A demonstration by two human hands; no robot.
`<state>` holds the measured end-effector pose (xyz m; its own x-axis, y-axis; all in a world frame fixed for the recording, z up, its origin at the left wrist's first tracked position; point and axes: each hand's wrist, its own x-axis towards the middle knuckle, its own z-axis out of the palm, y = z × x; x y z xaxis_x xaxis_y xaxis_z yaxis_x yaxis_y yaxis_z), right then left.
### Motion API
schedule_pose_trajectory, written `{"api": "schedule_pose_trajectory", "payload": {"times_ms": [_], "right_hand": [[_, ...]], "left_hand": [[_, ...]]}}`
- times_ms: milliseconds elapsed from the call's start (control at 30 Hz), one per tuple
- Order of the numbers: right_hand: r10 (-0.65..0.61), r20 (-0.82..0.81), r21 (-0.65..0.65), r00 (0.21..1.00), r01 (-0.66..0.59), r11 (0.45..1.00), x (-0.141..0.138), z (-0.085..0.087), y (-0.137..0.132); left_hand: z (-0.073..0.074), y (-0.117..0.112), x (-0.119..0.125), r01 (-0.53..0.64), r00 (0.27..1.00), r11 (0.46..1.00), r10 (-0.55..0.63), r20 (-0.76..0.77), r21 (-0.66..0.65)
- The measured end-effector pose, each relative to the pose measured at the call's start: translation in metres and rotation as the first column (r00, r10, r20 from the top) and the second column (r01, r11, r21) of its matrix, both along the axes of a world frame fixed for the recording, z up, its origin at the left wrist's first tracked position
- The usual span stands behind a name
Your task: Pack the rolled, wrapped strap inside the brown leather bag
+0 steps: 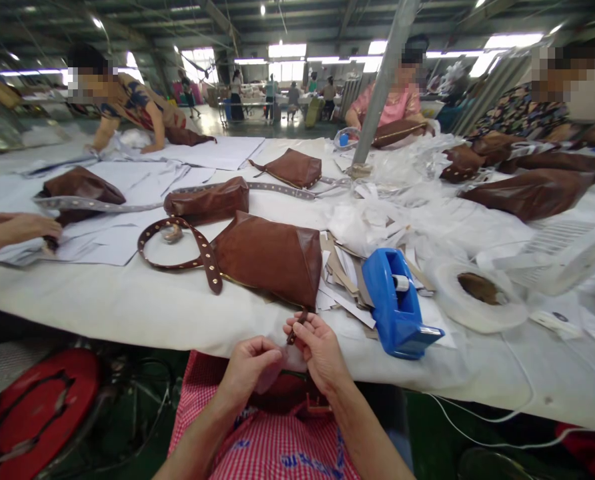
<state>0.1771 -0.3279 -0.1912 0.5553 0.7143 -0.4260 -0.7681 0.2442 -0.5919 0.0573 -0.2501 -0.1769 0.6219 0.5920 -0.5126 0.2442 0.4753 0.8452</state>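
Observation:
My right hand (320, 350) pinches a short brown leather strap (300, 327) with small metal studs, close to the table's front edge. Just left of it, my left hand (255, 363) is closed, thumb against fingers, on what looks like thin clear plastic film (270, 377). Part of the film is hidden by the fingers. Directly beyond my hands a brown leather bag (272, 257) lies on its side with a gold zip along its lower edge. Its studded strap (210, 260) loops out to the left. More brown leather (282, 390) rests below my hands, at my lap.
A blue tape dispenser (395, 307) stands right of the bag beside paper and card scraps (345, 273). Further right lies a large clear tape roll (477, 293). Other brown bags (210, 200) lie beyond. A co-worker's hand (22, 230) reaches in from the left. A metal post (382, 87) rises behind.

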Motion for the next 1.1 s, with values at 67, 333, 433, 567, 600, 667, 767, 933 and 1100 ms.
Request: {"api": "schedule_pose_trajectory", "payload": {"times_ms": [67, 333, 433, 567, 600, 667, 767, 933, 1100], "right_hand": [[0.003, -0.001, 0.004, 1.000, -0.003, 1.000, 0.000, 0.000, 0.000], [0.001, -0.006, 0.007, 1.000, -0.001, 1.000, 0.000, 0.001, -0.001], [0.004, -0.004, 0.008, 1.000, -0.004, 1.000, 0.000, 0.001, -0.002], [0.004, -0.010, 0.017, 1.000, -0.003, 1.000, 0.000, 0.001, -0.002], [0.002, -0.011, 0.018, 1.000, -0.002, 1.000, 0.000, 0.001, -0.002], [0.002, -0.015, 0.022, 1.000, -0.001, 1.000, 0.000, 0.000, -0.002], [0.007, -0.026, 0.034, 1.000, -0.006, 0.999, 0.001, 0.000, -0.003], [0.043, -0.048, 0.038, 0.998, -0.041, 0.998, 0.003, 0.000, -0.005], [0.065, -0.024, 0.038, 0.998, -0.064, 0.997, 0.003, 0.000, -0.005]], "left_hand": [[-0.003, 0.000, 0.001, 0.004, 1.000, 1.000, -0.004, -0.011, 0.019], [0.003, -0.002, 0.001, 0.008, 0.999, 1.000, -0.007, -0.038, 0.017], [0.007, -0.004, 0.002, -0.010, 0.999, 1.000, 0.010, -0.040, 0.013], [0.005, -0.006, 0.003, -0.042, 0.999, 0.998, 0.041, 0.017, 0.045], [0.006, -0.006, 0.003, -0.037, 0.999, 0.997, 0.034, 0.032, 0.070], [0.008, -0.004, 0.004, -0.005, 0.999, 0.986, -0.003, 0.047, 0.166], [0.019, 0.006, 0.008, 0.050, 0.997, 0.918, -0.069, 0.035, 0.394], [0.037, 0.028, 0.019, -0.042, 0.996, 0.763, -0.017, 0.085, 0.645], [0.033, 0.031, 0.023, -0.056, 0.998, 0.773, 0.018, 0.066, 0.632]]}}
